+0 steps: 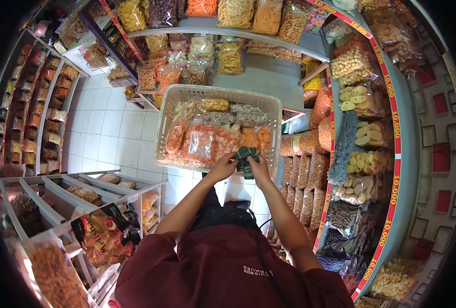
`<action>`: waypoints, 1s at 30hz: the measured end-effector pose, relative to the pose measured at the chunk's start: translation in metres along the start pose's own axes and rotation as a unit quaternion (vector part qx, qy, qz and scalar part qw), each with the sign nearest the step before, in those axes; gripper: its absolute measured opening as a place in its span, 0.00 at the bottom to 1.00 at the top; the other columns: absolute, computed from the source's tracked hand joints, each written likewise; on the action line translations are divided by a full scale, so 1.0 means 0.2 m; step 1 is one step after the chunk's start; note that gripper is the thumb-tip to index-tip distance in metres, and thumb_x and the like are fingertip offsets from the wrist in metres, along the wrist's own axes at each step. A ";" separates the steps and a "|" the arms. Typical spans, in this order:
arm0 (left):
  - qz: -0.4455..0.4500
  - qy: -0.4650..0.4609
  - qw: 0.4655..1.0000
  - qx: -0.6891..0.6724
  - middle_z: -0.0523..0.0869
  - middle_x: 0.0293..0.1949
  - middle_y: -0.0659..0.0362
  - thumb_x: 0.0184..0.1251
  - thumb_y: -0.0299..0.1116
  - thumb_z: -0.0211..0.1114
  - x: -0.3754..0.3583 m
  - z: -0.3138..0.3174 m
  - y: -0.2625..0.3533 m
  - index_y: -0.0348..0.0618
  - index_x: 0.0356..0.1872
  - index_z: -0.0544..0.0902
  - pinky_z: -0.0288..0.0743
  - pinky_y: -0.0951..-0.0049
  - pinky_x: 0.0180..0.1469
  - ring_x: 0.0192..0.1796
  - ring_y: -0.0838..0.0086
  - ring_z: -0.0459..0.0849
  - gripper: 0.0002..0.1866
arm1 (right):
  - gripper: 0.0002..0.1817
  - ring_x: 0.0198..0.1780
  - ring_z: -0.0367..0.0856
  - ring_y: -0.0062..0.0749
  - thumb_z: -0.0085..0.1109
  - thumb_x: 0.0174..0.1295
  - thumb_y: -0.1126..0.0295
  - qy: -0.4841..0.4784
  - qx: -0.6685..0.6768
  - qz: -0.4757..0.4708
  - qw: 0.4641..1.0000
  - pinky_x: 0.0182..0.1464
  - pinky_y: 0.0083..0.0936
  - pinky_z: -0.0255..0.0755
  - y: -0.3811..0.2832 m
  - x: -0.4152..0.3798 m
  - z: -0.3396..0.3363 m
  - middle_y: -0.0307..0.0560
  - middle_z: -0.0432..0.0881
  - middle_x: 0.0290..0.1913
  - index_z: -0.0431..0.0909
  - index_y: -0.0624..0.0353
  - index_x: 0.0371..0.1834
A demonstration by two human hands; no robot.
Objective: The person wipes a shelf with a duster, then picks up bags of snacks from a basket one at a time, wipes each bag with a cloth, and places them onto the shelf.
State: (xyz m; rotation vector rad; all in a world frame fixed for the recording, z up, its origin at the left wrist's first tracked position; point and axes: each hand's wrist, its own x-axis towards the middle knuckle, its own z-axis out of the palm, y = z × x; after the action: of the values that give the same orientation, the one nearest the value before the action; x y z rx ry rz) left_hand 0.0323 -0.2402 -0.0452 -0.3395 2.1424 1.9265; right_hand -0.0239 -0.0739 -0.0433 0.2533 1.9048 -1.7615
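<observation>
Both hands meet at a dark green checked cloth (pixel 247 160), over the near right edge of a white plastic basket (pixel 217 91). My left hand (pixel 224 167) pinches the cloth from its left side. On the other side, the fingers of my right hand (pixel 260 169) are closed on the same cloth. Inside the basket lie several clear bags of snacks. One bag of orange-pink crackers (pixel 200 142) is near the middle, a bag of yellow snacks (pixel 214 104) at the back, and greyish bags (pixel 248 113) at the back right.
Tiered shelves with bagged snacks (pixel 361 97) curve along the right, edged with red price strips (pixel 396 133). A grey fluffy duster (pixel 344 149) hangs there. A grey shelf (pixel 259 82) stands behind the basket. At lower left is a rack with a Melisha bag (pixel 107 233). White tiles (pixel 100 123) cover the floor.
</observation>
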 end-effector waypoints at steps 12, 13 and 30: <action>0.018 0.181 0.976 0.122 0.84 0.46 0.42 0.67 0.38 0.66 0.19 -0.37 -0.37 0.29 0.50 0.79 0.76 0.58 0.54 0.51 0.53 0.83 0.20 | 0.15 0.37 0.83 0.23 0.59 0.66 0.57 -0.017 0.034 0.153 0.987 0.40 0.22 0.76 0.20 0.35 0.27 0.38 0.86 0.38 0.82 0.56 0.45; 0.018 0.238 0.954 0.181 0.82 0.48 0.41 0.66 0.39 0.66 0.19 -0.40 -0.36 0.29 0.50 0.79 0.74 0.57 0.56 0.53 0.50 0.81 0.21 | 0.15 0.38 0.83 0.23 0.59 0.66 0.57 -0.027 0.040 0.170 0.984 0.40 0.22 0.76 0.21 0.38 0.29 0.38 0.86 0.38 0.82 0.56 0.45; -0.150 0.324 0.925 0.131 0.71 0.58 0.29 0.64 0.61 0.65 0.17 -0.53 -0.64 0.24 0.65 0.64 0.64 0.51 0.66 0.63 0.38 0.71 0.47 | 0.18 0.31 0.84 0.26 0.56 0.66 0.55 -0.044 0.056 0.144 0.987 0.33 0.24 0.79 0.39 0.58 0.62 0.40 0.85 0.34 0.81 0.59 0.46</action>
State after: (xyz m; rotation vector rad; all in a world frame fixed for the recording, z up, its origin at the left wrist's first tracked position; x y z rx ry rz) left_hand 0.0407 -0.3587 -0.1655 -1.3144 2.4878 1.4505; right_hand -0.0533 -0.2081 -0.1691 0.4603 1.6179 -1.6567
